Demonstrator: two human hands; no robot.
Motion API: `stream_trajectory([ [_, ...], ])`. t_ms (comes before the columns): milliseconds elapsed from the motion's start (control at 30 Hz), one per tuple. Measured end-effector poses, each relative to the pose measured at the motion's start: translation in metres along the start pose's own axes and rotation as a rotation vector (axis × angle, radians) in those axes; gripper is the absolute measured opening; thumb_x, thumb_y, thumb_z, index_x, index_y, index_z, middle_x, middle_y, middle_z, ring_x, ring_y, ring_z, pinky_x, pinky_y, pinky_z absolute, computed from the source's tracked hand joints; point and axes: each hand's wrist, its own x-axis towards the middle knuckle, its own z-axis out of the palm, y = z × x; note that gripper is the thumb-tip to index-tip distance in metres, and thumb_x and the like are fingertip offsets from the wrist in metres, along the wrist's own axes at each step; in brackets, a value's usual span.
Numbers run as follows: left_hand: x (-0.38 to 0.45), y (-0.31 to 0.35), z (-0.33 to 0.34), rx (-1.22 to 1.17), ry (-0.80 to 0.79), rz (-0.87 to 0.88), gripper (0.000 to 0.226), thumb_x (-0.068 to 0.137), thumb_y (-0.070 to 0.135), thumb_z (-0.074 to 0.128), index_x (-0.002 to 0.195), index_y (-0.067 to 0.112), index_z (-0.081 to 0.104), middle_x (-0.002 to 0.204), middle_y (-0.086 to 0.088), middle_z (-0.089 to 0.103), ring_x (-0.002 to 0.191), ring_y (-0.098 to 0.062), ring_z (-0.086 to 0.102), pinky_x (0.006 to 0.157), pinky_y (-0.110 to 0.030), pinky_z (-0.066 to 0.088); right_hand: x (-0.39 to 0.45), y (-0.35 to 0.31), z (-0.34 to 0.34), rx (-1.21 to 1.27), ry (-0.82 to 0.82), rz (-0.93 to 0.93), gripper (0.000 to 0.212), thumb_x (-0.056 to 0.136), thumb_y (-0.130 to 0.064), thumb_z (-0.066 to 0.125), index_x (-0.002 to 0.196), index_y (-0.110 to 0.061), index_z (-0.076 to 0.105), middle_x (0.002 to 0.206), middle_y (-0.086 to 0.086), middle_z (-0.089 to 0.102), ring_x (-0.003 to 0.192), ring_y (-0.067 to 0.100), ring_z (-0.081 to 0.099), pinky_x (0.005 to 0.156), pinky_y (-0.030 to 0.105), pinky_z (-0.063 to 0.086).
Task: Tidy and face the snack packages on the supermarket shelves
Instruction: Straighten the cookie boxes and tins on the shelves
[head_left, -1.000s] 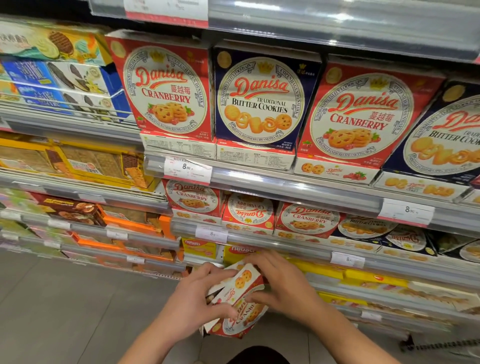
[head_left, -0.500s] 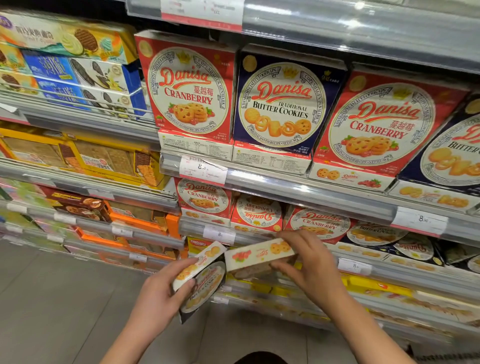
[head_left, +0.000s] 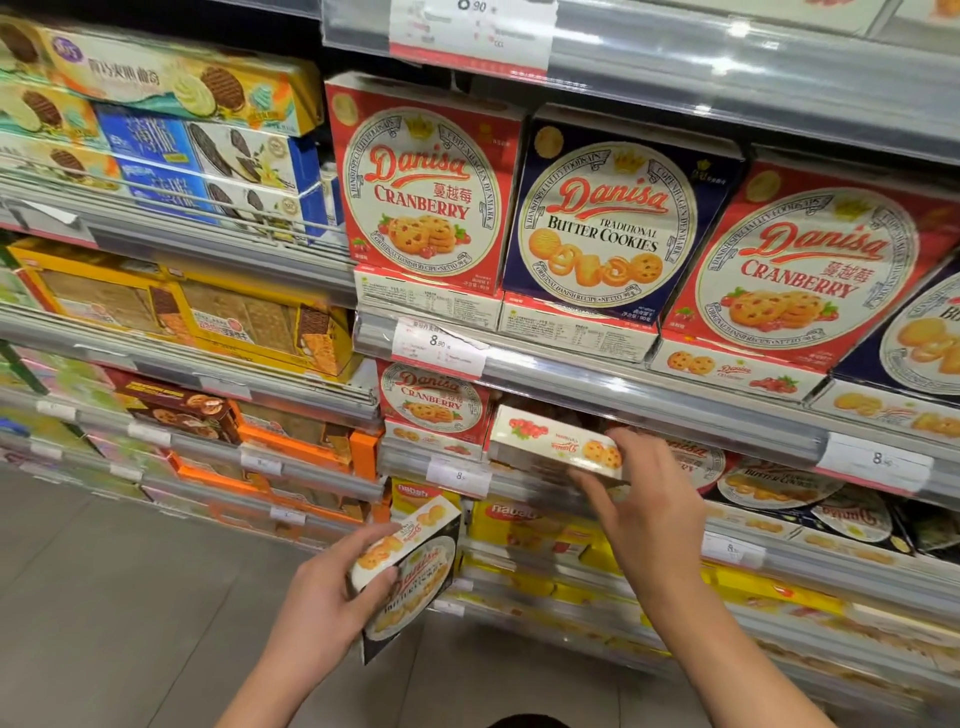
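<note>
Head view: the right hand (head_left: 649, 512) grips a cranberry cookie box (head_left: 558, 448), holding it flat at the second shelf's edge (head_left: 649, 387), just beside an upright cranberry box (head_left: 434, 402). The left hand (head_left: 324, 605) grasps a butter cookie box (head_left: 415, 564), tilted, away from the shelves.

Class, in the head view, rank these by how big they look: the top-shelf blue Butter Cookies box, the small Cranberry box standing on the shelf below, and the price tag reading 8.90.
1. Blue Butter Cookies box, plainly largest.
2. Small Cranberry box.
3. Price tag, smallest, though not much smaller than the small box.
This is apparent size only; all three sit at roughly similar depth.
</note>
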Motion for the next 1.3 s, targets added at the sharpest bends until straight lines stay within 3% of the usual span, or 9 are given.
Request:
stream_trajectory([
  [167, 0.0, 0.0, -0.002, 0.024, -0.02, -0.003, 0.041, 0.091, 0.026, 0.072, 0.123, 0.051, 0.064, 0.116, 0.032, 0.067, 0.092, 0.003, 0.068, 0.064, -0.018, 0.054, 0.004, -0.002, 0.012, -0.071, 0.024, 0.005, 0.05, 0.08, -0.035, 0.082, 0.119, -0.009, 0.065, 0.105, 0.006, 0.067, 0.087, 0.025, 0.066, 0.063, 0.025, 0.041],
  [267, 0.001, -0.002, -0.004, 0.015, -0.034, -0.006, 0.041, 0.092, 0.028, 0.072, 0.124, 0.052, 0.063, 0.117, 0.031, 0.066, 0.1, 0.001, 0.068, 0.066, -0.023, 0.058, 0.009, -0.003, 0.018, -0.106, 0.025, 0.014, 0.047, 0.082, -0.039, 0.08, 0.115, -0.009, 0.065, 0.1, 0.006, 0.066, 0.081, 0.026, 0.066, 0.06, 0.025, 0.041],
  [467, 0.006, 0.0, -0.008, 0.027, -0.05, 0.006, 0.042, 0.091, 0.028, 0.073, 0.123, 0.053, 0.062, 0.118, 0.028, 0.066, 0.096, -0.001, 0.069, 0.061, -0.02, 0.054, 0.021, -0.01, 0.025, -0.291, -0.01, 0.021, 0.044, 0.083, -0.043, 0.077, 0.106, -0.007, 0.064, 0.082, 0.013, 0.064, 0.059, 0.032, 0.064, 0.047, 0.027, 0.04],
  [567, 0.011, -0.002, -0.01, 0.05, -0.057, 0.011, 0.043, 0.091, 0.028, 0.073, 0.123, 0.054, 0.06, 0.122, 0.028, 0.064, 0.094, -0.008, 0.068, 0.06, -0.018, 0.051, 0.026, -0.011, 0.025, -0.322, -0.033, 0.022, 0.041, 0.083, -0.042, 0.077, 0.105, -0.008, 0.069, 0.076, 0.015, 0.065, 0.059, 0.034, 0.064, 0.046, 0.027, 0.04],
  [700, 0.016, -0.008, -0.011, 0.04, -0.073, 0.014, 0.044, 0.091, 0.028, 0.073, 0.122, 0.055, 0.06, 0.124, 0.026, 0.064, 0.098, -0.015, 0.069, 0.06, -0.02, 0.054, 0.028, -0.01, 0.022, -0.304, -0.044, 0.04, 0.039, 0.087, -0.043, 0.073, 0.107, -0.01, 0.068, 0.074, 0.017, 0.063, 0.064, 0.038, 0.064, 0.046, 0.036, 0.049],
  [833, 0.02, -0.018, -0.012, 0.018, -0.092, 0.043, 0.044, 0.09, 0.029, 0.074, 0.123, 0.056, 0.06, 0.124, 0.032, 0.063, 0.113, 0.0, 0.063, 0.076, -0.03, 0.061, 0.03, -0.007, 0.022, -0.294, -0.01, 0.015, 0.044, 0.097, -0.051, 0.058, 0.103, -0.009, 0.069, 0.073, 0.019, 0.063, 0.063, 0.04, 0.064, 0.047, 0.036, 0.049],
  [933, 0.022, -0.022, -0.009, 0.011, -0.1, 0.052, 0.043, 0.09, 0.027, 0.073, 0.123, 0.053, 0.062, 0.123, 0.03, 0.065, 0.114, 0.002, 0.062, 0.077, -0.03, 0.061, 0.036, -0.006, 0.022, -0.333, -0.019, -0.009, 0.05, 0.098, -0.053, 0.048, 0.093, -0.007, 0.069, 0.065, 0.017, 0.063, 0.057, 0.038, 0.062, 0.045, 0.035, 0.048],
  [1133, 0.025, -0.023, -0.003, 0.015, -0.116, 0.064, 0.045, 0.09, 0.026, 0.074, 0.12, 0.058, 0.061, 0.123, 0.029, 0.066, 0.114, -0.001, 0.063, 0.078, -0.032, 0.062, 0.048, -0.009, 0.021, -0.443, -0.119, -0.031, 0.036, 0.087, -0.035, 0.077, 0.064, -0.012, 0.061, 0.046, 0.007, 0.053, 0.038, 0.03, 0.053, 0.039, 0.027, 0.037],
  [1300, 0.024, -0.023, -0.003, 0.037, -0.12, 0.082, 0.053, 0.09, 0.028, 0.073, 0.124, 0.064, 0.055, 0.123, 0.037, 0.063, 0.116, 0.0, 0.061, 0.084, -0.036, 0.061, 0.05, -0.005, 0.025, -0.469, -0.159, -0.047, 0.032, 0.085, -0.031, 0.08, 0.065, -0.014, 0.06, 0.045, 0.005, 0.052, 0.037, 0.028, 0.052, 0.039, 0.026, 0.037],
])
